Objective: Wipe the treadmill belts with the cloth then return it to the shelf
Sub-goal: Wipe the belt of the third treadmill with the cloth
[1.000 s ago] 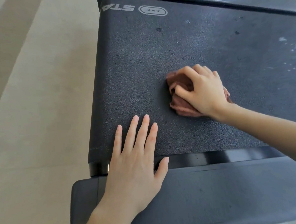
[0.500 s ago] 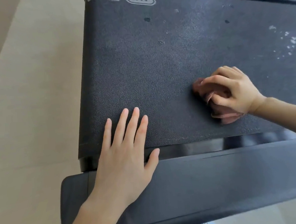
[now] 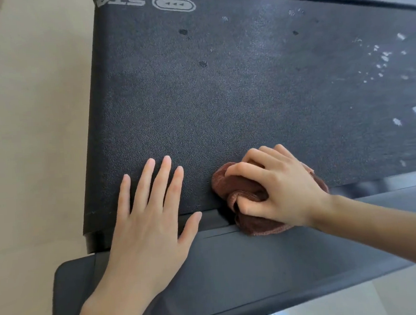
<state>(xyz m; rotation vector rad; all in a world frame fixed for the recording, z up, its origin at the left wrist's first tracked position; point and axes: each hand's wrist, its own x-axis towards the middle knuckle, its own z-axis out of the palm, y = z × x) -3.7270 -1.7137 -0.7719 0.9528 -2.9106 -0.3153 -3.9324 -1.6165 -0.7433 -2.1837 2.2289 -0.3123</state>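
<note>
- Brown terry cloth [image 3: 231, 185]: bunched into a wad, sitting at about five o'clock of the view on the near edge of the treadmill belt [image 3: 246, 93]. Its lower fold is spilling over the gap onto the dark end cover [image 3: 234, 273].
- Cloth, axis: the visible lump is running roughly from ten o'clock to four o'clock. It is too crumpled to show any true front or lengthwise edge.
- Right hand [image 3: 280, 189]: bearing down on top of the wad, fingers curled round it and thumb tucked into a fold. The wadding is likely giving a firm pad for scrubbing the belt's edge.
- Left hand [image 3: 147, 223]: lying flat at seven o'clock, fingers straight and slightly fanned on the belt, thumb angled out over the gap. It is probably bracing the person's lean.
- White specks [image 3: 382, 59]: lying scattered at two to three o'clock, well apart from the cloth, so wiping is apparently far from finished.
- Printed logo [image 3: 174, 4]: showing at twelve o'clock on the belt.
- Shelf: not showing.
</note>
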